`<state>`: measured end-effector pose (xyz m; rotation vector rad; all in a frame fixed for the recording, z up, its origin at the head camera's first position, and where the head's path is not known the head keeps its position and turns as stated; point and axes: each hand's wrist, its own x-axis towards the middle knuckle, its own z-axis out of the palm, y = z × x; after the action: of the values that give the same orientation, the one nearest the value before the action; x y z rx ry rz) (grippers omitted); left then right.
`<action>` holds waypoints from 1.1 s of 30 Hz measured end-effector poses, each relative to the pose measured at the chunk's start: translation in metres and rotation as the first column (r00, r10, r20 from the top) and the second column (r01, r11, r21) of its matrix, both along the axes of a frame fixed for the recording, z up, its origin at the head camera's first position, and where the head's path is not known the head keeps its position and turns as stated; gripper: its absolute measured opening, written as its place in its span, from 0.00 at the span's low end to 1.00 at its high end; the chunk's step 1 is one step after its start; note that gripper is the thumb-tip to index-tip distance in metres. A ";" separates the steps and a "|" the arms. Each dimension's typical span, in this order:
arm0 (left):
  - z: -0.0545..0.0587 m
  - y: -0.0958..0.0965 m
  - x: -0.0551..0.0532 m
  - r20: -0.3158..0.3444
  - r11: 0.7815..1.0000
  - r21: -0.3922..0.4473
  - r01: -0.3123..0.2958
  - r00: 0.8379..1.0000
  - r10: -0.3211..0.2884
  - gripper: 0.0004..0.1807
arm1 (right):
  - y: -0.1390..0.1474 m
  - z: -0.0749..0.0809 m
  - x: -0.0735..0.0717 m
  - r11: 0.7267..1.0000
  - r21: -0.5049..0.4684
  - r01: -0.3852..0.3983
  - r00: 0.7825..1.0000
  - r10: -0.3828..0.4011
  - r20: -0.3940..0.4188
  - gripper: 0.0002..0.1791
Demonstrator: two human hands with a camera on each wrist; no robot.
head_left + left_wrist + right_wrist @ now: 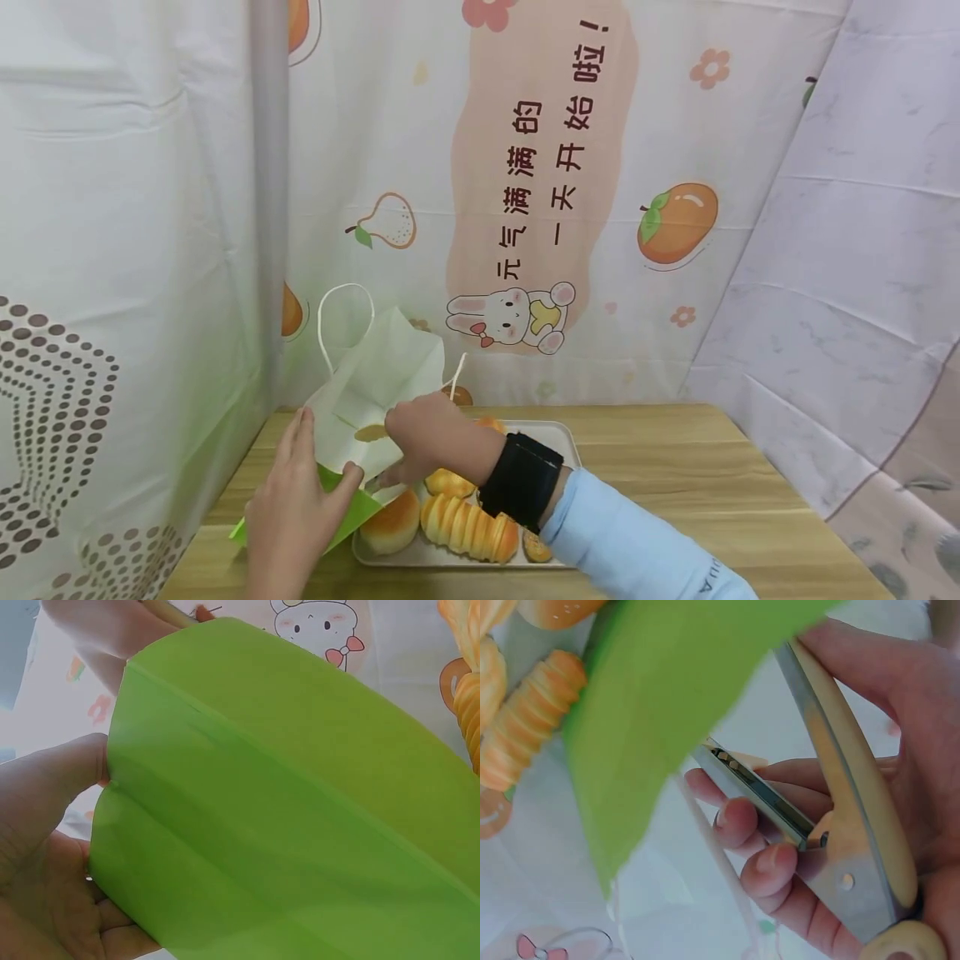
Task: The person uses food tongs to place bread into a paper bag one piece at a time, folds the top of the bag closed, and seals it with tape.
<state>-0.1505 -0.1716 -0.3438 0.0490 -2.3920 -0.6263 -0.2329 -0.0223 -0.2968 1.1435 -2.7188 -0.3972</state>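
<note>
Holding bag (262,802) in left fingers (120,936), tool (859,780) in right fingers (771,871)

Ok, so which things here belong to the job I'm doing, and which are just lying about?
In the job:
bag, in the grip of the left hand
hinged tool, in the grip of the right hand

Seemingly just lying about, in neither hand:
tray
round bun, on it
ridged roll, on it too
</note>
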 end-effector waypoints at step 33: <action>-0.003 0.004 -0.005 0.011 1.000 -0.020 -0.015 1.000 0.016 0.46 | 0.215 -0.040 0.042 0.671 -0.734 0.107 0.961 -0.260 -0.097 0.44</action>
<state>-0.1553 -0.1672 -0.3468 0.0626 -2.4062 -0.5960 -0.1912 0.1922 -0.3371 0.5591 -2.4159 0.5077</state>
